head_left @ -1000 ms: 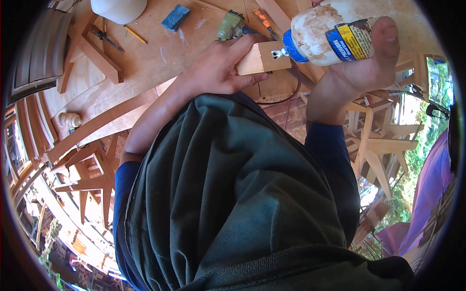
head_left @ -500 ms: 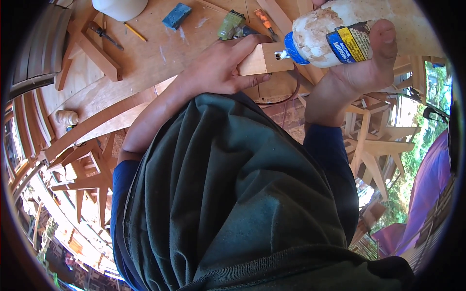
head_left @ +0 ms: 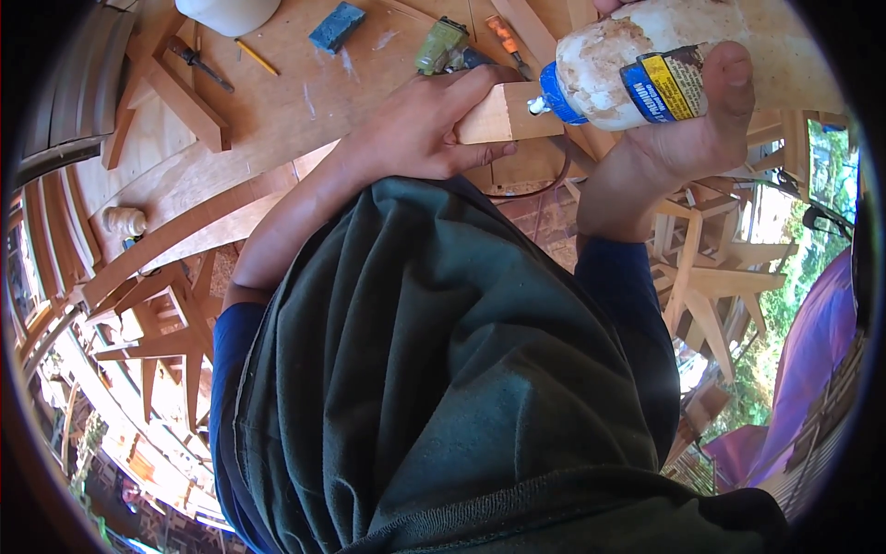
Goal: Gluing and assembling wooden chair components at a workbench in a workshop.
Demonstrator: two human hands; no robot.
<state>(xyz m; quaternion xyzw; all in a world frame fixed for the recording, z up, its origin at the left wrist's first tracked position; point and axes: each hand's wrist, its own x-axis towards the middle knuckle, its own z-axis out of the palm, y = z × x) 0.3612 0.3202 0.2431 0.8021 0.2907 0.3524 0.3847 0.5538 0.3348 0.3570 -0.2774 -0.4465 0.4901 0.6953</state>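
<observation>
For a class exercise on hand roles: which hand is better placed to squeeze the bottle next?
Probably the right hand: it holds the bottle, nozzle toward the block, which the left hand holds.

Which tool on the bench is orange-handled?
The hand tool between the green power tool and the bottle in the right hand; the screwdriver far left has a dark handle.

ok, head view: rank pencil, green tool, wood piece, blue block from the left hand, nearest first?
From the left hand:
1. wood piece: in its grasp
2. green tool: just beyond the hand
3. blue block: beyond, to the left
4. pencil: farther left
</observation>
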